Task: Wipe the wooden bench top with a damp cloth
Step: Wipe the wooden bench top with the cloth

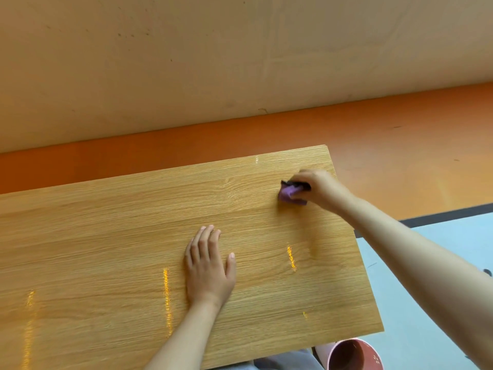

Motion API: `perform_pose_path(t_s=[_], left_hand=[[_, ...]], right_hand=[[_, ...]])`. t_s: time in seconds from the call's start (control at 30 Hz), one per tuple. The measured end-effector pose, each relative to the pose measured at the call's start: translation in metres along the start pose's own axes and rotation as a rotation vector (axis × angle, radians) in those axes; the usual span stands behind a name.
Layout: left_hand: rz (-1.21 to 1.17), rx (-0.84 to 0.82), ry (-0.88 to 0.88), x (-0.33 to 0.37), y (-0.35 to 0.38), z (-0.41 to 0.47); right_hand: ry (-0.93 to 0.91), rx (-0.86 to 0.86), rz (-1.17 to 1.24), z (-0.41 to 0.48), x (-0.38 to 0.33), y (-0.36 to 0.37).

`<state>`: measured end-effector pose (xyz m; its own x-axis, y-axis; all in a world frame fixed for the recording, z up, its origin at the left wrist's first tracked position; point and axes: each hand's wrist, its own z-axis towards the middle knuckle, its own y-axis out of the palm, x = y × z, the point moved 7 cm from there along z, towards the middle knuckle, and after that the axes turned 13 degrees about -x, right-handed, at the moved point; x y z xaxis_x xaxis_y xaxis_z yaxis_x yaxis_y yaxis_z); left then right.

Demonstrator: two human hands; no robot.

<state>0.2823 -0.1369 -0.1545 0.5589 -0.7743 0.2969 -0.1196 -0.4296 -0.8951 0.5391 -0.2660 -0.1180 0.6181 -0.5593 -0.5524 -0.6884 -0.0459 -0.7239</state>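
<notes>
A person leans over the wooden bench top point(106, 249), mid-wipe by the look of it — the right hand point(317, 186) reaches out to the far right corner, fingers curled down and bunched around a crumpled purple cloth point(289, 194) that is pressed against the wood just inside the edge. The left hand point(208, 268) lies flat near the middle of the top, palm down, fingers straight and close together, thumb spread to the side, holding nothing (it seems to be bracing the lean). How much of the surface has been covered is hard to judge from here: a faint sheen shows on the wood between the two hands, toward the right edge, and may be damp, while the long stretch running off to the left shows only narrow bright glints of reflected light and no clear wet trail. My reading — the job is under way at the right end, with most of the length left to do. A pink bucket point(354, 355) stands on the floor just past the near right corner.
</notes>
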Motion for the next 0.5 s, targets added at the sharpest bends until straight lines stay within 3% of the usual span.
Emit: perform_pose_path(t_s=[0.2, 0.5], left_hand=[[-0.017, 0.033, 0.011, 0.001, -0.001, 0.0], [-0.02, 0.041, 0.042, 0.0, 0.001, 0.0]], right_hand=[[0.133, 0.196, 0.042, 0.035, 0.011, -0.03], [0.175, 0.148, 0.065, -0.075, -0.016, 0.051]])
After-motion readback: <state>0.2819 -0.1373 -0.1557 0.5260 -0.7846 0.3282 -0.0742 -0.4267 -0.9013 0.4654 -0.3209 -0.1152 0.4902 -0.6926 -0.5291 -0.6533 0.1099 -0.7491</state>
